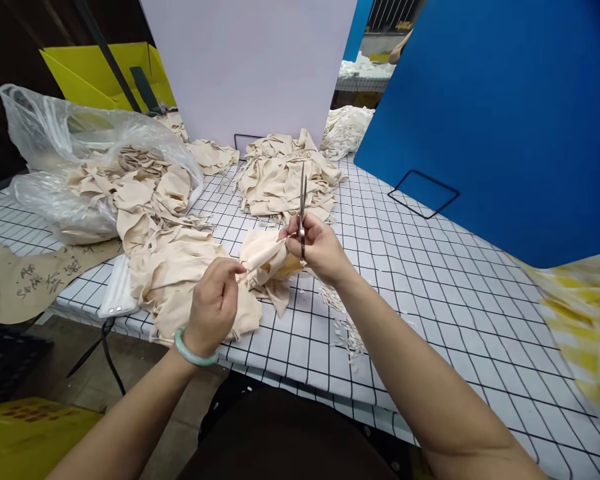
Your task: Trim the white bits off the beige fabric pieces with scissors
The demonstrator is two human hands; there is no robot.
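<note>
My left hand (pixel 214 301), with a pale green bangle on the wrist, pinches the edge of a beige fabric piece (pixel 263 261) held just above the checked table (pixel 430 267). My right hand (pixel 318 248) grips a pair of scissors (pixel 303 200) with the blades pointing up and closed, and its fingers also touch the same fabric piece. A heap of beige pieces (pixel 180 273) lies under and left of my left hand.
A clear plastic bag (pixel 80 153) full of beige pieces sits at the left. A stacked pile of pieces (pixel 280 177) lies behind the scissors. Small fabric trimmings (pixel 343 320) are scattered near my right forearm. A blue board (pixel 505 113) stands at right, a cardboard label (pixel 35 277) at left.
</note>
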